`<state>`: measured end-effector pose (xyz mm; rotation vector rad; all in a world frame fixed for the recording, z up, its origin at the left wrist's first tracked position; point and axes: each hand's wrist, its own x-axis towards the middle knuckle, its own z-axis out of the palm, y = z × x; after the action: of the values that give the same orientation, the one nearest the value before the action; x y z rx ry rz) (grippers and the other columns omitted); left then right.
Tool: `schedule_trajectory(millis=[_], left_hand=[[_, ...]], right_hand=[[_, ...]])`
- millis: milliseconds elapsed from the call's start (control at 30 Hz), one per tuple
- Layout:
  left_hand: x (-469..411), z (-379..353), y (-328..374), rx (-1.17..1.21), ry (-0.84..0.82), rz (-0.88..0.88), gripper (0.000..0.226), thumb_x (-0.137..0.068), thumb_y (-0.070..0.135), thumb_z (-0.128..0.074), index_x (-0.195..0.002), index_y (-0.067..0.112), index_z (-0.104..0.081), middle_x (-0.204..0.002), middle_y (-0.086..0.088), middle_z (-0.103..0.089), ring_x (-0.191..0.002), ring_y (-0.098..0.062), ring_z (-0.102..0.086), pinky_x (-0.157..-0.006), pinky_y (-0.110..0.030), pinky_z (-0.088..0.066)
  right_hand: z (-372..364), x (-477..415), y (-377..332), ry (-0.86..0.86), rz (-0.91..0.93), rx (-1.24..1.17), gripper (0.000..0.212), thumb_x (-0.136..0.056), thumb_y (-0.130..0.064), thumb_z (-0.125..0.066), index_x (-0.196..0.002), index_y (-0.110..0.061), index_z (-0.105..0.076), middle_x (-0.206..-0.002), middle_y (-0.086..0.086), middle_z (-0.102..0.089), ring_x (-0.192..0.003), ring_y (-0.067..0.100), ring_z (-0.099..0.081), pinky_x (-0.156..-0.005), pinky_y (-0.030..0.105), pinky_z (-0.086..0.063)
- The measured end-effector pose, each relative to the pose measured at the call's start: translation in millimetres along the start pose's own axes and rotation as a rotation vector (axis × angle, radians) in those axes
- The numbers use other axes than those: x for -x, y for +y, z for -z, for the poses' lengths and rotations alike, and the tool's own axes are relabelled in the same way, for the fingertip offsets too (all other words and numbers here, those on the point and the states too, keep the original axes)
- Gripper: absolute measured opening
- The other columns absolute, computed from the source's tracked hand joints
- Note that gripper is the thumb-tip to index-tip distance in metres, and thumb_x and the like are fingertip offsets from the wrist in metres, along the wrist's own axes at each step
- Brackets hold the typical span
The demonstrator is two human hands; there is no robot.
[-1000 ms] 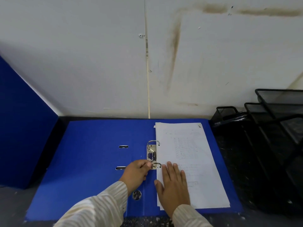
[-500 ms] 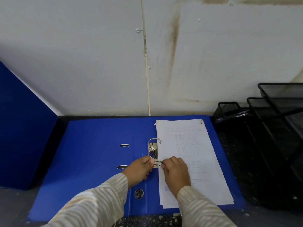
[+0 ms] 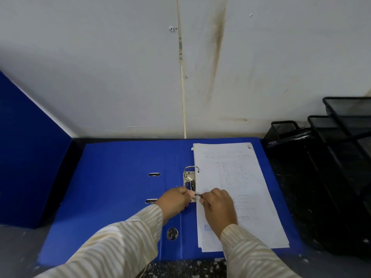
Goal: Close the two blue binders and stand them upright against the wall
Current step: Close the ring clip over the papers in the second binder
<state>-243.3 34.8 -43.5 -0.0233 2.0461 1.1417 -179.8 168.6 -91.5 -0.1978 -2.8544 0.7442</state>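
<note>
- Our left hand (image 3: 174, 201) reaches in from the lower left, knuckles up, fingers curled into a loose fist with thumb and fingertips pinched together at the front.
- Our right hand (image 3: 217, 207) comes in from the lower right, back of the hand facing up, fingers bent under and its grip also pinched tight.
- The two hands sit just beside each other, fingertips nearly meeting.
- Both forearms wear striped cream sleeves (image 3: 124, 245) reaching down to the wrists and angle inward toward each other.
</note>
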Motion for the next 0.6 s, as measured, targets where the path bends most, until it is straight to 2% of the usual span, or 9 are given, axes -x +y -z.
schedule_trajectory(millis=[100, 233, 300, 400, 500, 600], left_hand=[[-1.2, -2.3, -0.6, -0.017, 0.018, 0.004, 0.024, -0.099, 0.031, -0.044, -0.098, 0.010, -0.056, -0.083, -0.005, -0.054, -0.072, -0.014, -0.046, -0.072, -0.028, -0.041], [-4.9, -0.4, 4.6, -0.034, 0.012, 0.065, 0.016, -0.097, 0.019, -0.046, -0.102, 0.008, -0.058, -0.077, -0.004, -0.051, -0.065, -0.012, -0.043, -0.061, -0.022, -0.037], [-3.8, 1.0, 3.8, 0.010, 0.015, 0.059, 0.015, -0.095, 0.019, -0.050, -0.099, 0.008, -0.059, -0.078, -0.004, -0.053, -0.065, -0.012, -0.044, -0.060, -0.021, -0.038], [2.6, 0.1, -5.9, 0.070, 0.066, -0.001, 0.024, -0.094, 0.033, -0.055, -0.091, 0.010, -0.059, -0.083, -0.004, -0.058, -0.072, -0.014, -0.049, -0.069, -0.025, -0.043], [8.3, -6.3, -18.7, 0.088, 0.193, -0.077, 0.031, -0.089, 0.043, -0.058, -0.098, 0.014, -0.059, -0.090, 0.001, -0.062, -0.079, -0.012, -0.054, -0.076, -0.025, -0.047], [16.0, -13.4, -25.5, 0.070, 0.258, -0.121, 0.030, -0.087, 0.043, -0.062, -0.106, 0.020, -0.054, -0.089, 0.003, -0.062, -0.079, -0.008, -0.056, -0.066, -0.019, -0.044]], right_hand=[[0.2, 0.4, -0.7, 0.000, -0.001, 0.003, 0.004, -0.076, -0.005, -0.075, -0.075, -0.009, -0.073, -0.064, 0.007, -0.062, -0.060, 0.024, -0.055, -0.051, 0.035, -0.043], [0.9, 0.0, -1.1, -0.005, -0.002, 0.011, 0.002, -0.078, -0.006, -0.073, -0.078, -0.008, -0.074, -0.066, 0.009, -0.063, -0.062, 0.026, -0.056, -0.053, 0.034, -0.041], [1.0, -0.4, -1.5, -0.039, -0.025, 0.023, 0.009, -0.086, -0.012, -0.066, -0.088, -0.009, -0.074, -0.075, 0.010, -0.064, -0.071, 0.026, -0.057, -0.061, 0.034, -0.042], [0.0, 0.4, -1.7, -0.080, -0.065, 0.019, 0.022, -0.094, -0.021, -0.051, -0.101, -0.014, -0.071, -0.090, 0.006, -0.064, -0.086, 0.021, -0.052, -0.074, 0.031, -0.040], [1.6, 4.5, -7.0, -0.099, -0.097, 0.022, 0.026, -0.095, -0.022, -0.045, -0.109, -0.018, -0.066, -0.098, 0.002, -0.060, -0.092, 0.018, -0.049, -0.079, 0.028, -0.038], [2.6, 13.7, -12.9, -0.146, -0.122, 0.032, 0.032, -0.095, -0.024, -0.043, -0.124, -0.021, -0.056, -0.110, -0.001, -0.055, -0.102, 0.017, -0.046, -0.088, 0.027, -0.037]])
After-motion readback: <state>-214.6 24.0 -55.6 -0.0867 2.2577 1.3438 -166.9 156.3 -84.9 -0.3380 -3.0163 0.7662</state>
